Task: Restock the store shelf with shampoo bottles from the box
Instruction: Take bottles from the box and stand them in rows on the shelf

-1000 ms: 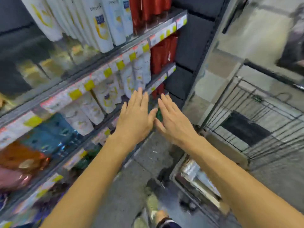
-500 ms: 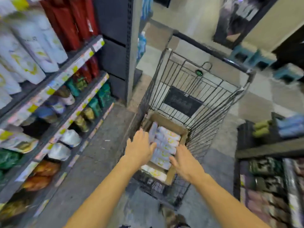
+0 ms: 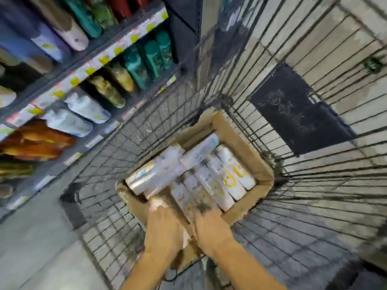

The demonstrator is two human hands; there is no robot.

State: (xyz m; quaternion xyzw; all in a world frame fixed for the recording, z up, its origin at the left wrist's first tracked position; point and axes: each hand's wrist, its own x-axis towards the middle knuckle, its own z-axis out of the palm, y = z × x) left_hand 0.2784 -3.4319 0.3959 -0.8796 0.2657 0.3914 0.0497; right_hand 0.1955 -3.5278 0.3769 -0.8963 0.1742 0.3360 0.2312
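An open cardboard box (image 3: 249, 151) sits in a wire shopping cart (image 3: 314, 201), packed with several white shampoo bottles (image 3: 222, 181) lying on their sides. Both my hands reach into the near end of the box. My left hand (image 3: 163, 229) rests over a white bottle end at the near left corner. My right hand (image 3: 211, 229) lies on the bottles beside it, its fingers blurred. Whether either hand has closed around a bottle is not clear. The store shelf (image 3: 100, 59) with rows of bottles runs along the left.
The shelves on the left hold green, white, orange and purple bottles behind price strips. A dark shelf upright (image 3: 188, 32) stands beside the cart's far left corner. A black placard (image 3: 299, 109) hangs on the cart's far wall. Grey floor (image 3: 31, 248) lies between shelf and cart.
My hands left the shelf, swung right to the cart and went down into the near end of the box. The view has dropped closer over the box.
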